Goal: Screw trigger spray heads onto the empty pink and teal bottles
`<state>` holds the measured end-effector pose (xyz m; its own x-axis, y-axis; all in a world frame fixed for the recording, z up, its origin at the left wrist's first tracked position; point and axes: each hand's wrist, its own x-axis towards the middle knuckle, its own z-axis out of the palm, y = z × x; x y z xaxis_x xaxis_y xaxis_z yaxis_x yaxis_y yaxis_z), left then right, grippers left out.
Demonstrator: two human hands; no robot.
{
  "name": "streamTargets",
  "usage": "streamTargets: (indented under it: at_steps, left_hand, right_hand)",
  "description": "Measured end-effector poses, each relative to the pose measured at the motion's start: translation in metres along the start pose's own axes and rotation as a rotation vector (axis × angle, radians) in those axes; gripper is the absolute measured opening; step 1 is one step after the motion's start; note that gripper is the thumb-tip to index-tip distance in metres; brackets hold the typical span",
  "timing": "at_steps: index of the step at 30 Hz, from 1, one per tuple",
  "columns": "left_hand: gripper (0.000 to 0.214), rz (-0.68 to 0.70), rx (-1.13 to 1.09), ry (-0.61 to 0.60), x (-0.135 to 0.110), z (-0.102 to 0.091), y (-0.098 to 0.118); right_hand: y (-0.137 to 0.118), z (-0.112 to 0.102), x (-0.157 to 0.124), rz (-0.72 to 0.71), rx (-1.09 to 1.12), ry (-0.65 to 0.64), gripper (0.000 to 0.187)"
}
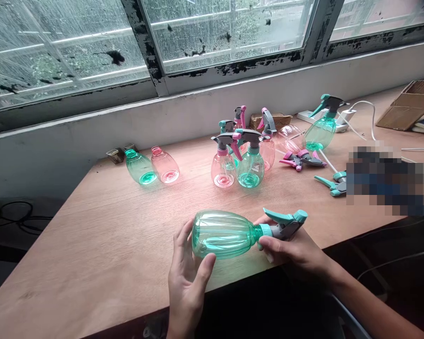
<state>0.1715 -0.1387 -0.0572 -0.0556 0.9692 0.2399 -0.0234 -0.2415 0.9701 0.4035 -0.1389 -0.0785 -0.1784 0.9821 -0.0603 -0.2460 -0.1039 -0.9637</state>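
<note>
A clear green spray bottle (222, 234) lies sideways in the air over the table's front edge, its teal and grey trigger head (286, 223) pointing right. My left hand (189, 275) cups the bottle's base, thumb in front and fingers behind. With thumb and fingers, my right hand (289, 249) grips the collar at the neck, where the head sits on the bottle. Farther back, a green bottle (141, 168) and a pink bottle (165, 165), both without heads, lean together. Several pink and green bottles with trigger heads stand in a group, among them a front green one (250, 167).
Loose pink-grey trigger heads (302, 160) and a teal one (334, 184) lie at the right. Behind them are a pink bottle (291, 139), a green spray bottle (321, 132), a power strip (344, 117) with white cables and a cardboard box (408, 106). Windows line the wall.
</note>
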Motion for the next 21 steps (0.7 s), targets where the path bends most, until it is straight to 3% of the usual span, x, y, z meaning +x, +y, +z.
streamTargets:
  at_steps: [4,8,13,21]
  left_hand:
    - [0.054,0.043,0.023,-0.068,-0.0005,-0.0019,-0.0015]
    - [0.058,-0.004,-0.065,-0.129,-0.0011,-0.0044,-0.0051]
    - [0.062,-0.053,-0.005,-0.078,0.0018,-0.0051,-0.0077]
    - [0.068,-0.015,-0.013,-0.129,-0.0018,-0.0051,-0.0055]
  right_hand:
    - [-0.0003,0.0003,0.0023,-0.054,0.028,0.005,0.026]
    - [-0.0003,-0.0009,0.0023,-0.077,0.064,-0.016,0.022]
    - [0.0014,-0.002,0.0011,-0.076,0.067,-0.013,0.021]
    - [0.004,-0.0017,0.002,-0.086,0.025,0.052,0.023]
